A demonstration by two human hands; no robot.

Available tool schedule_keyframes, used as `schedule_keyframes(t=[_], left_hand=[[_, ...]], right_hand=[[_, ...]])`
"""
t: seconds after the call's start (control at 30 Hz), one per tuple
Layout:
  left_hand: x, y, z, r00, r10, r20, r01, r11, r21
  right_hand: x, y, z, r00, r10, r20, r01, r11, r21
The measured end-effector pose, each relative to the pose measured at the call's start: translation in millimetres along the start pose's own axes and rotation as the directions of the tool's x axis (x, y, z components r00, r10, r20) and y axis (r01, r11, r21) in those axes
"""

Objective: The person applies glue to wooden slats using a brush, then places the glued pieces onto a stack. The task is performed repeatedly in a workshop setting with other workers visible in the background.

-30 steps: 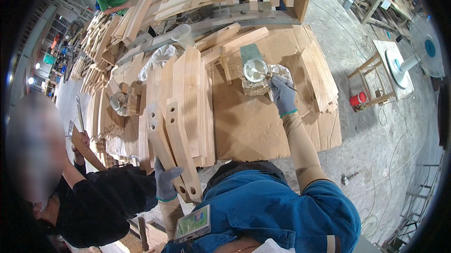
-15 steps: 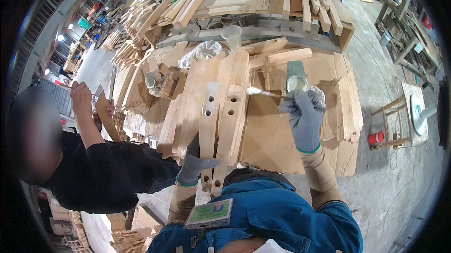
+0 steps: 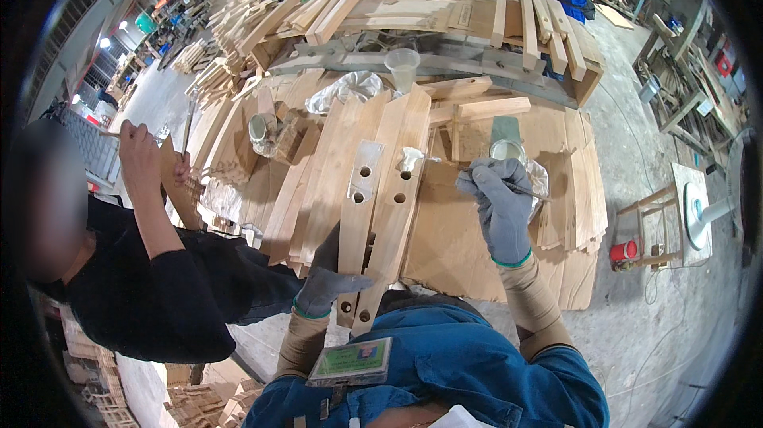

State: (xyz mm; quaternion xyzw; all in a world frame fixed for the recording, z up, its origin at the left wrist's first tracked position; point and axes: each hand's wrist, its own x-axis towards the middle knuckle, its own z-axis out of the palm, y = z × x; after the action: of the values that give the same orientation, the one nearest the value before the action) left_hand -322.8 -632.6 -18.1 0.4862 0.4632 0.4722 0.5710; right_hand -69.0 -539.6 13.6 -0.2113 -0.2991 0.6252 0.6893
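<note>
My left hand (image 3: 324, 285), in a grey glove, grips the near ends of two tapered wooden pieces lying side by side, a left one (image 3: 358, 241) and a right one (image 3: 390, 225). Both have round drilled holes near each end. My gloved right hand (image 3: 499, 199) is closed around a thin-handled brush (image 3: 433, 160). White paste covers its tip, which meets the right piece just above the upper holes. White residue shows at the left piece's holes. Behind my right hand stands a jar (image 3: 507, 150) with white contents.
Cardboard (image 3: 445, 245) covers the bench, with stacked boards on both sides. A clear plastic cup (image 3: 403, 69) and a crumpled white bag (image 3: 343, 92) lie farther back. On the left a co-worker in black (image 3: 159, 285) holds a wooden piece; others work across the bench.
The brush tip has come down from the air beside the right wooden piece onto its face, leaving white paste there. My right hand has shifted slightly left and nearer. My left hand keeps its grip.
</note>
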Motion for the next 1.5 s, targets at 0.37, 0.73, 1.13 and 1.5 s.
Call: schedule_keyframes(t=[0.37, 0.73, 1.13, 1.5], left_hand=[[-5.6, 28.3, 6.2, 0.996, -0.087, -0.017, 0.084, 0.986, -0.141], [-4.0, 20.5, -1.0, 0.997, -0.072, -0.023, 0.066, 0.979, -0.191], [-5.3, 13.5, -2.7, 0.996, -0.092, 0.003, 0.091, 0.977, -0.193], [-9.1, 25.9, 0.5, 0.997, -0.059, 0.039, 0.065, 0.984, -0.168]], right_hand=[[1.7, 6.0, -4.1, 0.99, 0.062, 0.127, -0.056, 0.997, -0.049], [2.5, -15.0, 25.1, 0.987, 0.153, 0.05, -0.142, 0.972, -0.185], [43.2, -48.1, 96.0, 0.797, 0.278, 0.535, 0.515, 0.147, -0.844], [55.1, -67.2, 95.9, 0.898, 0.173, 0.405, 0.263, 0.526, -0.809]])
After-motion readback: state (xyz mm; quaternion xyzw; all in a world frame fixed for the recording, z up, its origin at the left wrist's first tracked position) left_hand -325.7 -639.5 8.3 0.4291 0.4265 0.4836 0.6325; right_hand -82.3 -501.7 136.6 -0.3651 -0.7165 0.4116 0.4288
